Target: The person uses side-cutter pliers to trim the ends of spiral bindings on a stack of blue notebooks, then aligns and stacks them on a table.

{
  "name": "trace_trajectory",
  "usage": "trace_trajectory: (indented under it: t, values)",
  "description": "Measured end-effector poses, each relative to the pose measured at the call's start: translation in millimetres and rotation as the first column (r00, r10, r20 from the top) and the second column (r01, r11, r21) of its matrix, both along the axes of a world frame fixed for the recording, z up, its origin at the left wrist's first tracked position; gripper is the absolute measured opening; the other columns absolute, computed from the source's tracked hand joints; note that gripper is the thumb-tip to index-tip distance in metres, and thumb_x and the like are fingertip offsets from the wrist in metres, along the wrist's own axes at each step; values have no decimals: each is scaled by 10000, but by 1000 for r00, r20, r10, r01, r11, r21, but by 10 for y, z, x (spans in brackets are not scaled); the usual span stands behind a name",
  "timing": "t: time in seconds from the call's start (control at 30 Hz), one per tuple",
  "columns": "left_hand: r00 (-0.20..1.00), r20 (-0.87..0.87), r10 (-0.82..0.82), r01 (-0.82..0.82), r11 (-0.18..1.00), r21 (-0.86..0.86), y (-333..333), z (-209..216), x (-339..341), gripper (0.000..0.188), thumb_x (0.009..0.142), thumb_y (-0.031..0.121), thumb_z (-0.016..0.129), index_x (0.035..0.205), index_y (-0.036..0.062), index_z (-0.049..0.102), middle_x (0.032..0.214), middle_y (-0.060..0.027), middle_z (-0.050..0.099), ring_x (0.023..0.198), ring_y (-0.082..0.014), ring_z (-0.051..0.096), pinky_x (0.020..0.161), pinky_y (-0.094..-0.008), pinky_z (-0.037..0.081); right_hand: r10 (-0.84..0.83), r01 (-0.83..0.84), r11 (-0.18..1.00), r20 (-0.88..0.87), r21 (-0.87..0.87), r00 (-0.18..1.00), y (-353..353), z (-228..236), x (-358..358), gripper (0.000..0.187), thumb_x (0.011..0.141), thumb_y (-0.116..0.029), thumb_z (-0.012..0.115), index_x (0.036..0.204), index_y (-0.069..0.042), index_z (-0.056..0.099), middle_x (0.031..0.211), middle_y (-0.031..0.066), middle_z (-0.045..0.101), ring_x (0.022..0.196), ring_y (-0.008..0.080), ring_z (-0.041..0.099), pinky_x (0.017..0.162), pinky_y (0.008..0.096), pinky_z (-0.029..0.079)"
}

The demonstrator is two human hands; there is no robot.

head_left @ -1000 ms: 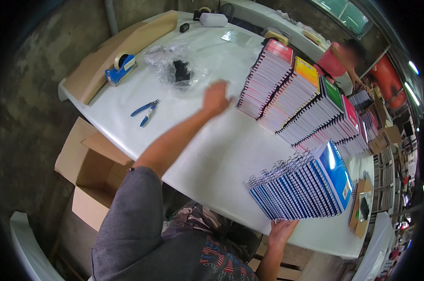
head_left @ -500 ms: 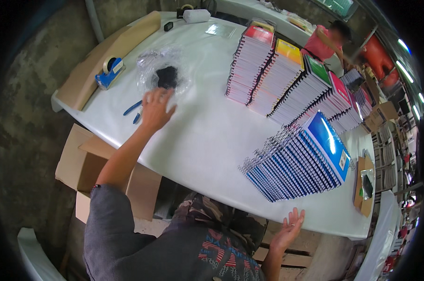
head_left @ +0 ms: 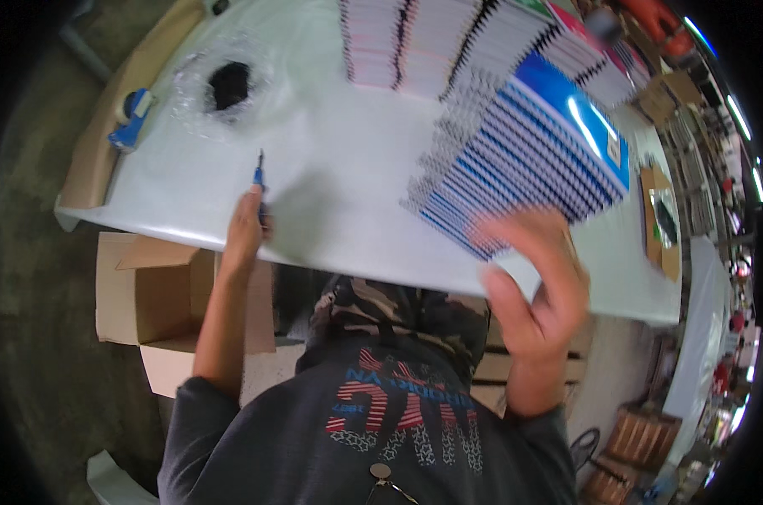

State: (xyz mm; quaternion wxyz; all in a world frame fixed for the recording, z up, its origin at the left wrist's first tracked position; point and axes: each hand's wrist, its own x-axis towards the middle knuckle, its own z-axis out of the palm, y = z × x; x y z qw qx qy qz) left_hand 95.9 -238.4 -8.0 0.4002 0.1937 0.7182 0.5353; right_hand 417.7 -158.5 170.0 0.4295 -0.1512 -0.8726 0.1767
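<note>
Blue-handled metal pliers [head_left: 258,178] moved into my left hand's [head_left: 245,225] grip, near left; right hand [head_left: 543,295], thumb and fingers spread, before blue-covered wire-spiral notebooks [head_left: 529,156], right.

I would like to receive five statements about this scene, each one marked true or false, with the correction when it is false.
1. The left hand holds the blue-handled pliers. True.
2. The right hand is closed in a fist. False: its thumb and fingers are spread apart.
3. The blue spiral notebooks are left of the pliers. False: they are to the right.
4. The tape dispenser is left of the clear plastic wrap. True.
5. The open cardboard box is on the table. False: it is below the table's edge.
</note>
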Motion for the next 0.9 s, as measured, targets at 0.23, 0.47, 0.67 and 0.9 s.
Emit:
trace_trajectory:
  t: [0.23,0.47,0.67,0.9]
  values:
    - [229,917,-327,-70,934,351,76,-24,1707,320,931,324,333,1017,62,496,824,-82,571,775,-222,587,747,-406,511,-168,-95,974,939,205,300,427,-301,-1264,126,750,-93,621,860,-61,677,878,81,661,847,260,630,710,377,454]
    - [193,955,-227,-44,970,239,91,-96,2023,401,956,420,317,1042,71,495,910,-95,560,878,-237,588,792,-445,504,-203,-17,978,934,207,-294,852,-1311,-1488,143,761,-84,631,877,-73,714,1012,61,678,886,233,656,744,391,491]
    - [133,929,-344,45,939,341,146,-189,2010,477,963,444,291,1160,50,473,960,-103,558,937,-240,577,825,-449,491,-80,-1,997,958,82,-275,1004,-1446,-1407,225,610,-67,794,813,-21,709,812,151,683,755,245,668,652,377,519]
    - [122,944,-308,82,951,299,187,-154,1995,483,956,467,307,1171,66,469,1031,-114,546,996,-248,563,847,-461,478,51,30,999,965,-45,-256,1121,-1317,-1437,261,581,-105,794,795,7,696,753,188,662,707,274,655,599,384,503]
